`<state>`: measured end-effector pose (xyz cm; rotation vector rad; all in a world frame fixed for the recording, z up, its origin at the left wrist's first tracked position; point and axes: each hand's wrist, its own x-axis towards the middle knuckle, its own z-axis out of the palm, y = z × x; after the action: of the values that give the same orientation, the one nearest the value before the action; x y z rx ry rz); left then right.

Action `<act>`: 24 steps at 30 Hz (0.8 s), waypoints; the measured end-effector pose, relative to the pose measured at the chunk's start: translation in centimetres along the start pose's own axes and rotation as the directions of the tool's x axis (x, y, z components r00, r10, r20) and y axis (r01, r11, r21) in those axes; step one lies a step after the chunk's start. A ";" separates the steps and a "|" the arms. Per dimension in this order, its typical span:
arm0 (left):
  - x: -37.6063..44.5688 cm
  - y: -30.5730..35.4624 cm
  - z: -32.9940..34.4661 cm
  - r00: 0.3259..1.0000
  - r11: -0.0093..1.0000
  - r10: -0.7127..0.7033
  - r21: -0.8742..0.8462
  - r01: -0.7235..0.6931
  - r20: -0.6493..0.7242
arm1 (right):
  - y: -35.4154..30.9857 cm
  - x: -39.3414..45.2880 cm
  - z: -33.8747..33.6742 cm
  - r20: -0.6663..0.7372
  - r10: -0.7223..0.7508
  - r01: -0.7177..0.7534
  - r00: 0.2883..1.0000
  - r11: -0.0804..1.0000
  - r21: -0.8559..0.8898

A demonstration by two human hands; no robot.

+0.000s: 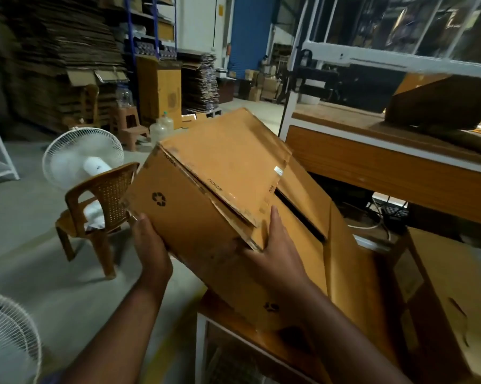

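Note:
A brown cardboard box (pixel 206 189) with a recycling mark on its side is held tilted in the air in front of me. Its top flaps are folded down, one lying over another with a dark gap on the right. My left hand (pixel 150 245) grips the box's lower left corner from underneath. My right hand (pixel 275 245) lies flat on the near flap, fingers straight, pressing it down at the box's front edge.
More cardboard boxes (pixel 441 300) lie on a wooden table (pixel 228 311) below and right. A shelf unit (pixel 372 156) stands at right. A brown plastic chair (pixel 101 206) and a white fan (pixel 81 156) are at left, another fan (pixel 9 336) at bottom left. Flattened cartons (pixel 59 51) are stacked behind.

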<state>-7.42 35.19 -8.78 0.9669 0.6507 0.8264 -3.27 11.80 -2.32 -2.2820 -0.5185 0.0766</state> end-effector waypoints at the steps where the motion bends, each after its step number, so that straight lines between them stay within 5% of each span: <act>1: 0.9 0.6 -0.5 0.998 0.998 0.055 0.041 -0.053 -0.032 | 0.4 0.2 0.5 0.017 0.045 -0.044 0.999 0.997 -0.064; 14: 3.7 4.0 -3.2 0.984 0.937 -0.056 0.332 0.110 -0.167 | 0.6 1.7 5.9 0.162 0.053 0.061 0.985 0.780 -0.623; 20: 9.4 2.5 -3.9 0.994 0.853 0.054 0.513 -0.096 0.097 | 1.7 1.0 4.8 0.129 0.030 0.062 0.991 0.757 -0.650; 24: 13.5 2.7 -3.9 0.923 0.673 0.049 0.670 -0.313 0.383 | 1.5 2.1 3.4 0.079 0.127 -0.081 0.989 0.900 -0.429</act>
<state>-4.09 49.11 -9.57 1.8917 0.5859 0.5398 -1.52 14.05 -5.56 -2.7471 -0.5038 0.1502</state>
